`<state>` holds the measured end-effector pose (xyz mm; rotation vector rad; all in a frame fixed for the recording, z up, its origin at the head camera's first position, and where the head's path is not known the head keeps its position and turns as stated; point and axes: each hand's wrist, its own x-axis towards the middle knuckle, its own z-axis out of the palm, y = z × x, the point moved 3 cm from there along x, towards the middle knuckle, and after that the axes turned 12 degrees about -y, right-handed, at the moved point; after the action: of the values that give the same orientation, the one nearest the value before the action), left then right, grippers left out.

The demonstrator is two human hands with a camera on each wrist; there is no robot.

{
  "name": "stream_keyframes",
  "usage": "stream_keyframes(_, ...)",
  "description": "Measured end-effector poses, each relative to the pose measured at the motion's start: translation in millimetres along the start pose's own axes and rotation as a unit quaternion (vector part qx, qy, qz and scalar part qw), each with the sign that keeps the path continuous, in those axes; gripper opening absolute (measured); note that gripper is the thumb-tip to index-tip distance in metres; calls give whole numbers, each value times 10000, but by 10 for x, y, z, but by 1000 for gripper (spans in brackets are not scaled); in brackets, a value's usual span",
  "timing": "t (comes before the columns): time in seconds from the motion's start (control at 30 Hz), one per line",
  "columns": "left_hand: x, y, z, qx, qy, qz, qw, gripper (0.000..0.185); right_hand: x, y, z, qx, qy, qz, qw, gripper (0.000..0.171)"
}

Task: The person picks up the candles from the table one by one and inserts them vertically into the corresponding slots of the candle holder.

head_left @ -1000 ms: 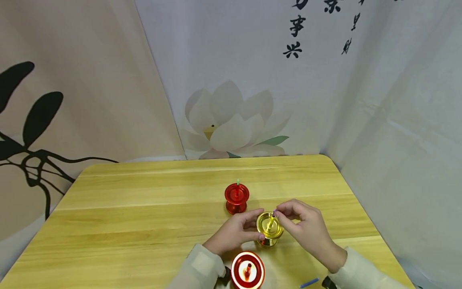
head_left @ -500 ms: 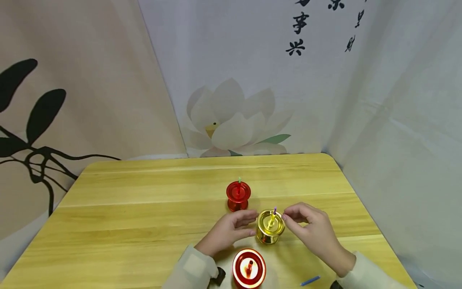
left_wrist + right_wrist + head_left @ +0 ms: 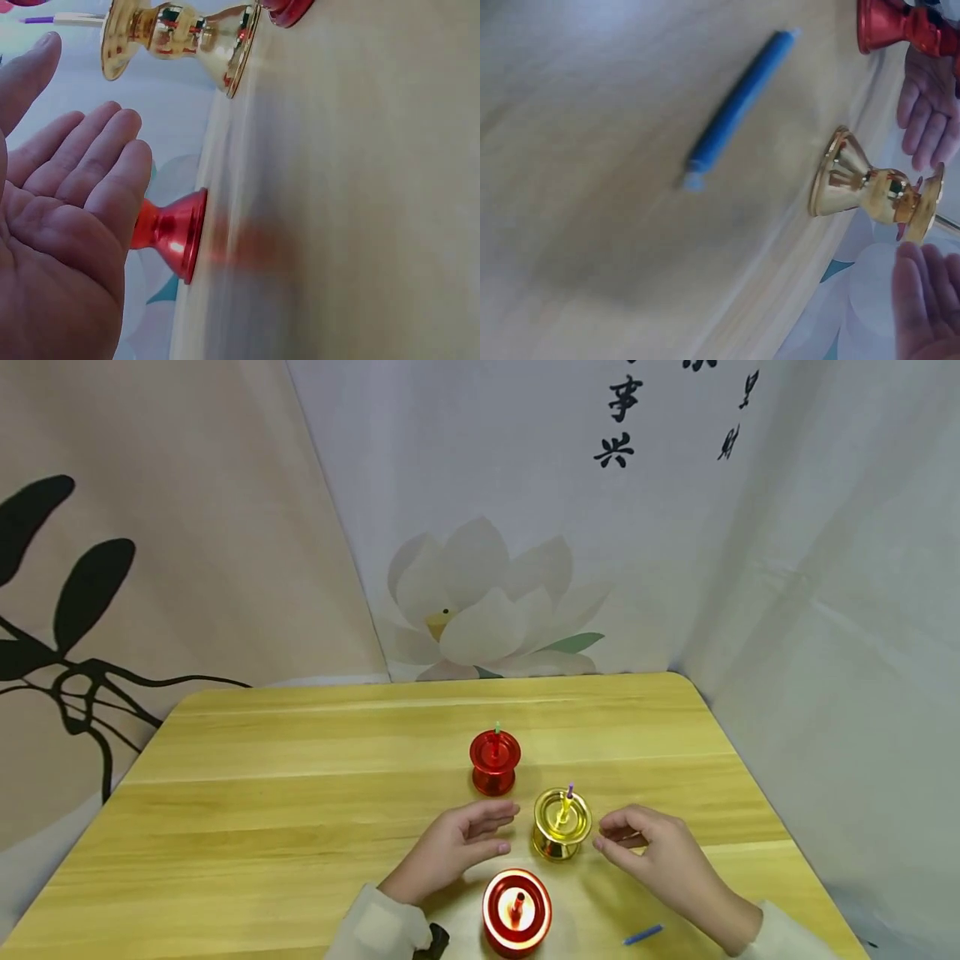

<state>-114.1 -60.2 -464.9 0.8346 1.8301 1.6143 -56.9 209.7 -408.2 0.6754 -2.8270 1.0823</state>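
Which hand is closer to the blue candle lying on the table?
The right hand. The blue candle lies just below it near the table edge, not touched. The left hand is farther away, beyond the near red holder.

Black brush-written Chinese characters on the pale cloth backdrop [image 3: 525, 485], far right of the lotus print: one column reading 事 [image 3: 621, 397] above 共 [image 3: 613, 450], cut off at the top edge. Smaller characters further right, too small and cropped to read. Nothing legible on the worktop things.
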Motion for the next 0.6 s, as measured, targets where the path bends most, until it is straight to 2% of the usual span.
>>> stream_keyframes(0.1, -80, 12, -4, 67, 41, -15, 10000, 48, -44, 37, 5, 43, -346, 169, 9992, 10)
stream_keyframes(0.37, -292, 67, 5, 309, 112, 60, 9994, 52, -107, 85, 21, 21, -1200, 283, 9924, 9)
stream_keyframes(0.6, -395, 70, 57, 176, -21, 54, 9998, 56, -202, 140, 78, -69, -1978, 361, 9796, 10)
